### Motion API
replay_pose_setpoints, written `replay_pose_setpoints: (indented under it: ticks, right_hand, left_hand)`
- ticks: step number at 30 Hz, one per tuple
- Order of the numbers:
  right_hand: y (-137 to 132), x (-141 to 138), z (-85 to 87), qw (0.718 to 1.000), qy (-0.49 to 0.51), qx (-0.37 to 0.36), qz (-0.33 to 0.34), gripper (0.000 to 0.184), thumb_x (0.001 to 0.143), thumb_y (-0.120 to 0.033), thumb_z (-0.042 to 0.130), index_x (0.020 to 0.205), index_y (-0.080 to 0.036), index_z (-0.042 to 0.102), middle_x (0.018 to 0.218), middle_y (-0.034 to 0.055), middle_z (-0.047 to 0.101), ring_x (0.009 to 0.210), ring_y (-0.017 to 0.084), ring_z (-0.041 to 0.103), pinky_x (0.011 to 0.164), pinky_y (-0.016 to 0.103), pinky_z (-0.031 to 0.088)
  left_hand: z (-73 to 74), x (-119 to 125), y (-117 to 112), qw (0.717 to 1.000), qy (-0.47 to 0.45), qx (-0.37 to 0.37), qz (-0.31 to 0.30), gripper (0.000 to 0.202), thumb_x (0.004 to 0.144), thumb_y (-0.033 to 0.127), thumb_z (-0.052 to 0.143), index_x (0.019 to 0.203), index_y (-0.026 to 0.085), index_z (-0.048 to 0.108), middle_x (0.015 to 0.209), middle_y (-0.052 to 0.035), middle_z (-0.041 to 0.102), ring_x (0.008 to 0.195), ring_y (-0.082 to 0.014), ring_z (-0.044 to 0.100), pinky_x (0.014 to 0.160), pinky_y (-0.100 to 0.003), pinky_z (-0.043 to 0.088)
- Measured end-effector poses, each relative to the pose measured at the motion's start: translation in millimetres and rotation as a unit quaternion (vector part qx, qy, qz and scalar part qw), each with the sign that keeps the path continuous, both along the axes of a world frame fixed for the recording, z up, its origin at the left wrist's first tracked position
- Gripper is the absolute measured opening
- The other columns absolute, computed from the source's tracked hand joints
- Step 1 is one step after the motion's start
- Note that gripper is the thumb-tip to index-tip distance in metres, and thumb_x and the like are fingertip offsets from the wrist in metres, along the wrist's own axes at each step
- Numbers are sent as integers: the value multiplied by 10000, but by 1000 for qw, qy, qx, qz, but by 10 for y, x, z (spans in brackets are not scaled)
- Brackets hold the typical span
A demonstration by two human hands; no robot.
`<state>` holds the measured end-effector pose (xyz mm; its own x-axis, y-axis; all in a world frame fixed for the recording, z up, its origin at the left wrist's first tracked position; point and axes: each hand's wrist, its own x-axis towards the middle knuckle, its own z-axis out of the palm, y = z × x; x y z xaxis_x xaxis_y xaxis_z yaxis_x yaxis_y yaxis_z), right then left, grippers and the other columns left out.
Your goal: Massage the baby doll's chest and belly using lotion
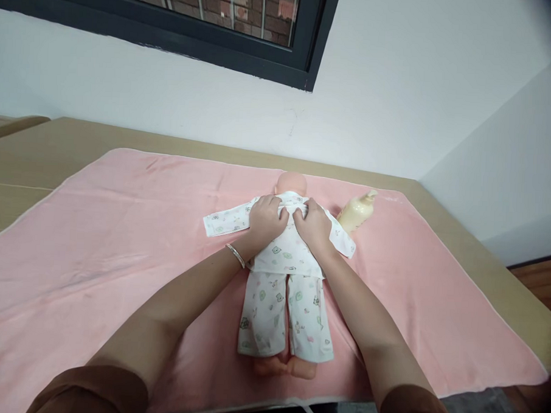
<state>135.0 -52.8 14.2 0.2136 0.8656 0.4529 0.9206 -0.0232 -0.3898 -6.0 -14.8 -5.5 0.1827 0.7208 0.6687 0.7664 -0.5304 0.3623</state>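
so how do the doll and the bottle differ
The doll is much larger than the bottle. The doll wears white printed clothes, while the bottle is pale yellow. The left hand and right hand rest on the doll; neither touches the bottle. Both are on the pink blanket.

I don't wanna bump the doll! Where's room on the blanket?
The pink blanket is bare in a wide patch left of the left forearm and a smaller one between the right forearm and the blanket's right edge. The middle is crowded: the left hand and right hand rest on the doll, with the bottle beside one sleeve.
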Motion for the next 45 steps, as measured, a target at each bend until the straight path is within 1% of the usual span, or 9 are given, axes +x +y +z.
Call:
replay_pose_setpoints:
  ticks: [8, 15, 24, 31, 35, 37, 40, 43, 45]
  right_hand:
    - [43, 49, 14, 997, -10, 24, 79, 341, 892, -297, 421, 1154, -179, 605, 1131, 116, 672, 1065, 288, 582, 923, 398, 440]
    - [137, 97, -68, 994, -21, 5, 103, 460, 907, -285, 406, 1316, -145, 562, 1401, 141, 545, 1329, 300, 449, 1124, 479, 308]
    - [139, 101, -76, 995, -10, -2, 104, 468, 913, -289, 408, 1333, -146, 556, 1401, 137, 551, 1343, 288, 444, 1142, 488, 293]
    - [157, 109, -99, 995, -2, -5, 99, 472, 912, -295, 415, 1341, -152, 552, 1418, 130, 536, 1342, 290, 444, 1150, 492, 286]
    - [171, 133, -90, 993, -4, -17, 117, 495, 906, -274, 434, 1373, -138, 528, 1456, 141, 496, 1378, 295, 411, 1155, 493, 280]
    - [164, 138, -82, 992, -5, -14, 125, 493, 902, -258, 436, 1371, -141, 536, 1460, 134, 495, 1389, 286, 404, 1154, 484, 288]
    - [120, 116, -69, 992, -18, 22, 123, 413, 906, -247, 424, 1256, -182, 634, 1383, 98, 580, 1336, 252, 477, 1124, 436, 342]
    - [55, 68, -52, 995, -28, 40, 88, 324, 903, -268, 441, 1062, -201, 715, 1273, 94, 661, 1230, 252, 574, 1024, 390, 437]
    - [22, 39, -41, 997, -27, 34, 61, 299, 897, -281, 459, 1007, -197, 723, 1242, 103, 678, 1180, 263, 607, 965, 379, 470]
  left_hand:
    - [9, 9, 45, 999, 10, -34, 1, 236, 859, 247, 493, 1054, 171, 603, 1052, -128, 663, 1033, -307, 586, 916, -446, 458]
    - [-44, 6, 164, 997, 7, -64, -47, 302, 863, 245, 469, 1127, 172, 597, 1156, -124, 645, 1120, -300, 561, 1005, -463, 427]
    - [-28, 9, 147, 997, 5, -67, -49, 305, 868, 242, 459, 1131, 178, 599, 1161, -122, 644, 1125, -301, 559, 1004, -470, 428]
    - [-72, 10, 183, 996, 2, -69, -50, 331, 860, 243, 476, 1164, 193, 597, 1186, -116, 638, 1143, -303, 552, 1029, -470, 412]
    - [-69, 10, 186, 996, 7, -74, -53, 352, 872, 241, 470, 1199, 185, 587, 1229, -122, 613, 1176, -301, 534, 1051, -470, 392]
    - [-50, 5, 173, 996, 16, -55, -66, 328, 880, 224, 456, 1175, 175, 590, 1222, -127, 611, 1189, -294, 524, 1051, -463, 390]
    - [-24, -7, 143, 996, 28, -12, -85, 209, 879, 187, 441, 1002, 182, 610, 1090, -118, 643, 1111, -274, 553, 975, -428, 430]
    - [-22, -14, 104, 997, 38, 17, -60, 151, 886, 202, 445, 820, 200, 581, 909, -104, 635, 969, -265, 577, 862, -404, 456]
    - [-30, -11, 80, 998, 38, 24, -43, 165, 894, 222, 450, 792, 201, 577, 877, -105, 631, 943, -264, 582, 838, -401, 459]
